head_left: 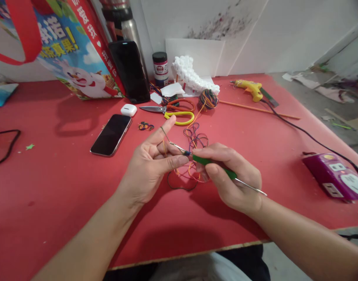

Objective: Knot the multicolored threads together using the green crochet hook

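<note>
My right hand (234, 171) grips a crochet hook (230, 172) by its green handle, its thin metal end pointing left. The small dark piece of crochet work (187, 153) sits on the hook's shaft, pinched between my left hand's (149, 168) thumb and fingers. A strand of multicoloured yarn (164, 134) passes over my raised left index finger and down to the hook tip. Loose yarn loops lie on the table behind and below my hands, leading up to a small yarn ball (208, 99).
Scissors (181, 117) lie just beyond my left hand, beside a small crocheted piece (145, 126). A phone (111, 135) and a white earbud case (129, 110) are to the left. A yellow glue gun (249, 89) and a purple power strip (335, 177) are at right, joined by a cord.
</note>
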`<state>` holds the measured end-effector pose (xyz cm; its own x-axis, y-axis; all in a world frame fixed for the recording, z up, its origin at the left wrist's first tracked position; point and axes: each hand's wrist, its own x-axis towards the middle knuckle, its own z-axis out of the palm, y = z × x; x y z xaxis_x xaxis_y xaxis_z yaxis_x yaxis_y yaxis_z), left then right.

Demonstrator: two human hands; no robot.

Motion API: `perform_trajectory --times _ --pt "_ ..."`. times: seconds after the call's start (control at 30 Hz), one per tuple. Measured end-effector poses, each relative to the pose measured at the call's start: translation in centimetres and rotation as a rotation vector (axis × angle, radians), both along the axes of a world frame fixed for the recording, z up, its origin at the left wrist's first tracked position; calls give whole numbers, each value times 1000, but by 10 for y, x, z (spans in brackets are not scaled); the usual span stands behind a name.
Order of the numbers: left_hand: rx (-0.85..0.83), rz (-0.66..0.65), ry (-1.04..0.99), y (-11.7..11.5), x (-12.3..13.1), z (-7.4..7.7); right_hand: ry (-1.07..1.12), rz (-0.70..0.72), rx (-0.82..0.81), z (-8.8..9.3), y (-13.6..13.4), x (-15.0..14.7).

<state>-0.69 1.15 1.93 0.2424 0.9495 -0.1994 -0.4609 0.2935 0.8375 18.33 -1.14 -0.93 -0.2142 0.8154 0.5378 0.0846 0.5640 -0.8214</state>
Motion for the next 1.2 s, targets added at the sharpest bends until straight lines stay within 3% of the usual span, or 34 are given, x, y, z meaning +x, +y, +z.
perform_trajectory --times 0.3,0.73,1.2 --pt "32 25 65 5 -5 1 39 -43 -108 3 0 6" --pt "132 1 111 9 -12 1 24 -52 -86 9 2 13" --pt "140 -73 159 9 -15 3 120 64 -183 20 15 27"
